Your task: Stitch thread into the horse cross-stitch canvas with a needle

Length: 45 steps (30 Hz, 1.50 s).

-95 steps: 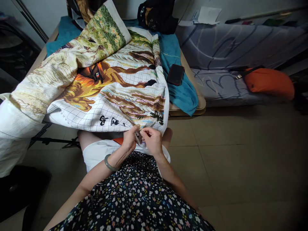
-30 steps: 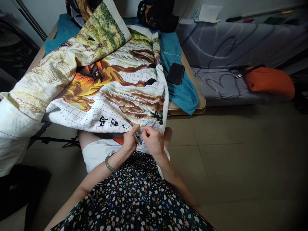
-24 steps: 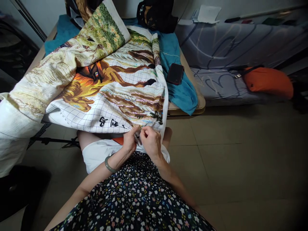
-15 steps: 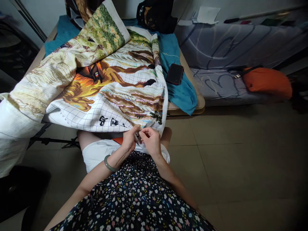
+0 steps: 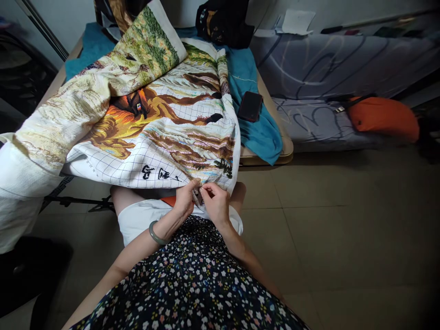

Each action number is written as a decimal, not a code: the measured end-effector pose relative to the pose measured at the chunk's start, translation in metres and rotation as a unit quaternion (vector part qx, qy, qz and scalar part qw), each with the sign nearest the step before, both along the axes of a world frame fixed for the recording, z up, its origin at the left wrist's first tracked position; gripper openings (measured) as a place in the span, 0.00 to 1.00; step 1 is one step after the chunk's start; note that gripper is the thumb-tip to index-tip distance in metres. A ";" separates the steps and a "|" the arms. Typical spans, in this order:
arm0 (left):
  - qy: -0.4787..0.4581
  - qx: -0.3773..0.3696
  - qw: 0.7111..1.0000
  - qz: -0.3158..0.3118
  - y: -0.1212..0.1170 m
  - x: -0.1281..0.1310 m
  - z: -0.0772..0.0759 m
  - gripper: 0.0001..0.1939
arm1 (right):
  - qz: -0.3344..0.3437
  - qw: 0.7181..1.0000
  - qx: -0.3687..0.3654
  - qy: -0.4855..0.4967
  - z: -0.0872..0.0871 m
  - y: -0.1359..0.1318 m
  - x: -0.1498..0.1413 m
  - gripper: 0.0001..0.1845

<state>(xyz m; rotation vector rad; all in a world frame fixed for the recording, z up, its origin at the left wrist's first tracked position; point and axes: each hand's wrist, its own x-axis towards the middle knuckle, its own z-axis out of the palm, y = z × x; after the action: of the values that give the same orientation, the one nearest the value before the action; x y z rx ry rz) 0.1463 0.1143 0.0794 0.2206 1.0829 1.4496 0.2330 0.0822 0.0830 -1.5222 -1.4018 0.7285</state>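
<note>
A large cross-stitch canvas (image 5: 151,153) with a blue printed grid and a partly stitched picture in brown, orange and green lies over a small table and hangs to my lap. My left hand (image 5: 185,198) is closed on its near edge, thumb on top, close to some black stitched characters (image 5: 164,173). Right beside it, my right hand (image 5: 216,201) pinches with thumb and forefinger at the same edge. Whatever sits between those fingertips is too small to make out. Part of the canvas is rolled and folded to the left (image 5: 58,123).
A teal cloth (image 5: 266,142) covers the table under the canvas, with a dark phone (image 5: 250,106) on it. A black cloth bundle (image 5: 223,23) sits at the back. To the right are a grey patterned sofa (image 5: 309,119) and an orange bag (image 5: 383,119). Tiled floor lies below.
My right hand's fingers have shifted very slightly at the canvas edge. My left hand and the canvas stay in place.
</note>
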 end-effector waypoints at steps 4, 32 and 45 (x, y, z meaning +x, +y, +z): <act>-0.005 0.002 1.000 0.005 -0.001 0.000 0.003 0.20 | -0.035 0.998 -0.017 0.049 -0.005 0.003 -0.002 0.06; -0.038 0.017 0.999 -0.029 -0.008 -0.002 -0.010 0.21 | -0.015 0.999 -0.007 0.033 0.030 0.026 0.022 0.14; -0.025 0.003 0.999 -0.025 -0.007 -0.003 -0.013 0.21 | 0.007 0.965 -0.024 0.263 0.036 0.032 0.029 0.15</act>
<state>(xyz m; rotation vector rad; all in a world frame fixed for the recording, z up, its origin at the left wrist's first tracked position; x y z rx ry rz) 0.1431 0.1076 0.0666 0.2123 1.0251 1.4069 0.2619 0.1146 0.1193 -1.2308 -0.9978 1.0876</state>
